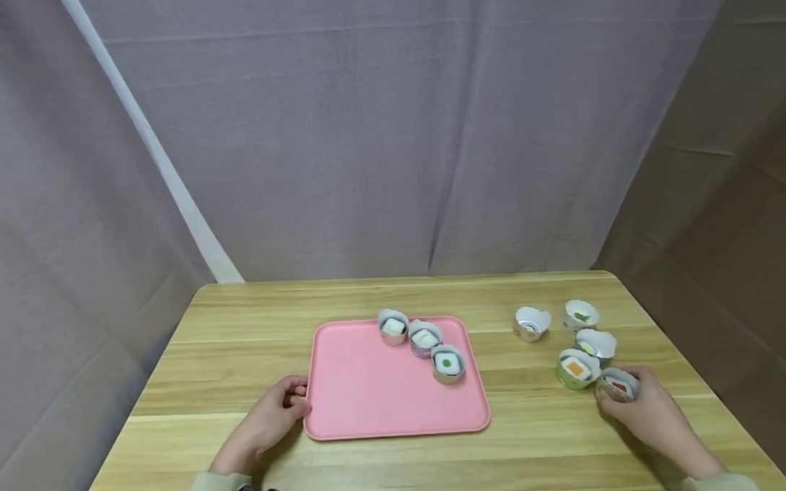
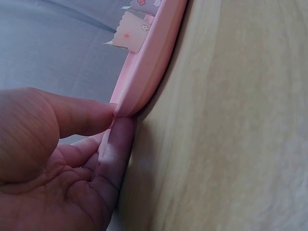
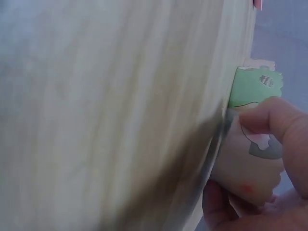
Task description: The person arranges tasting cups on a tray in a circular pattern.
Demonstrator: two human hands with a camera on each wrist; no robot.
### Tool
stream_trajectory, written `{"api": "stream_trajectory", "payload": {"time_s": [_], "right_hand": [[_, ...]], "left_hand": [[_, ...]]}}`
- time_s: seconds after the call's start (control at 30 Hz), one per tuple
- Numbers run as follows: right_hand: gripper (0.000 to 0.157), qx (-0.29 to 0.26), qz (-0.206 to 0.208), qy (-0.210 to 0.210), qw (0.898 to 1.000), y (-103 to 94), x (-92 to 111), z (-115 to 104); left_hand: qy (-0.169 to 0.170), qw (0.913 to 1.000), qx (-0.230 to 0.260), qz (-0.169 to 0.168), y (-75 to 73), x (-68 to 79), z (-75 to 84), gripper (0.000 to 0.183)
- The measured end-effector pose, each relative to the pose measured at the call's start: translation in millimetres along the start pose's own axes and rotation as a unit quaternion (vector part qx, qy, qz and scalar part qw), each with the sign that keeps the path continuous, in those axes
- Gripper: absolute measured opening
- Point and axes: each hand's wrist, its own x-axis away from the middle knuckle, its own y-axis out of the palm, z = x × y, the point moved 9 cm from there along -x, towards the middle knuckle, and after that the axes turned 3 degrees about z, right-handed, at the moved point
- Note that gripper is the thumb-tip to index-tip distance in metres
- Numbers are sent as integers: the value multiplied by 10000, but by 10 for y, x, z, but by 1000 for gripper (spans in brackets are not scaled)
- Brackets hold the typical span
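My left hand pinches the left rim of a pink tray; in the left wrist view the thumb lies on the rim and a fingertip is under it. On the tray's right part, three paper baking cups stand in a slanting row, each with a white piece inside; the nearest cup has a green dot on its piece. My right hand grips a pale paper cup between thumb and fingers, and a red-marked piece shows inside. Right beside it stands a green paper cup with an orange-marked piece.
Behind the right hand, more paper cups stand on the wooden table: a white one with a yellow mark, one with a green mark, and another farther left. Grey curtains hang at the table's back and sides.
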Motion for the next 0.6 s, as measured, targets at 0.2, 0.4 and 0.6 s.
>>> {"api": "stream_trajectory", "payload": {"time_s": [0.2,0.4,0.6], "right_hand": [[75,-200,674,-97,9975,-180,40,-172],[74,-261,1117,-364,9927,-327,60,-609],[77,-352,922,-708,9926,-289,75,-1026]], "left_hand": [[-44,10000,-45,-26,-15,-4,-12,39],[-163,9998,-125,2,-27,5,1,39],[-165,9998,-132,-16,-8,3,-5,39]]}}
